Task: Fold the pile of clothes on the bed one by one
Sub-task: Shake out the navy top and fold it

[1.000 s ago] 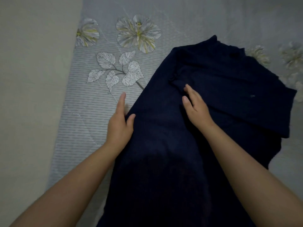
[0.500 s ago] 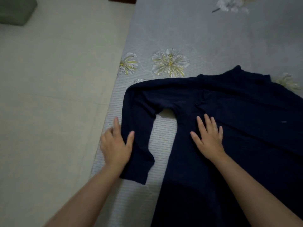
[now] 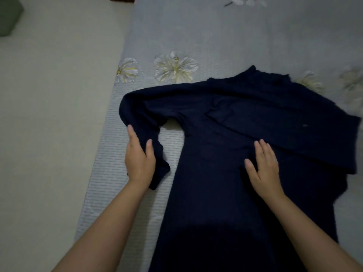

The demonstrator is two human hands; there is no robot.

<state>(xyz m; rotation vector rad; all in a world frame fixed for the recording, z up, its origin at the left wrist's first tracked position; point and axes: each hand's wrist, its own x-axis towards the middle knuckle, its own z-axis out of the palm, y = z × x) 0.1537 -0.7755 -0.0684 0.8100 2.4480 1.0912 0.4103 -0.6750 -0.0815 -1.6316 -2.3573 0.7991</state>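
The head view looks down on a bed (image 3: pixel 225 32) covered with a pale grey sheet printed with white and yellow flowers (image 3: pixel 175 67). A dark navy sweater (image 3: pixel 216 183) lies spread flat on it, collar toward the far side and body running down toward the person. It takes up the middle and right of the bed; its left side lies near the bed's left edge.

The sweater's left sleeve (image 3: pixel 141 114) reaches out to the left, then bends and comes back down toward the person, with a strip of bare sheet showing between the sleeve and the body of the sweater. The right sleeve (image 3: pixel 294 132) is folded across the chest and lies slanted down to the right, its end near the right border of the view.

The left hand (image 3: pixel 139 160) grips the lower part of the left sleeve near the cuff: the thumb lies on top of the cloth and the fingers (image 3: pixel 132 135) curl round the sleeve's outer edge. The right hand (image 3: pixel 264 167) rests flat on the body of the sweater just below the folded sleeve, palm down, fingers straight and slightly apart, holding nothing.

To the left of the bed is a light cream floor (image 3: pixel 49 134). A green object (image 3: pixel 8 15) sits in the top left corner, partly cut off.
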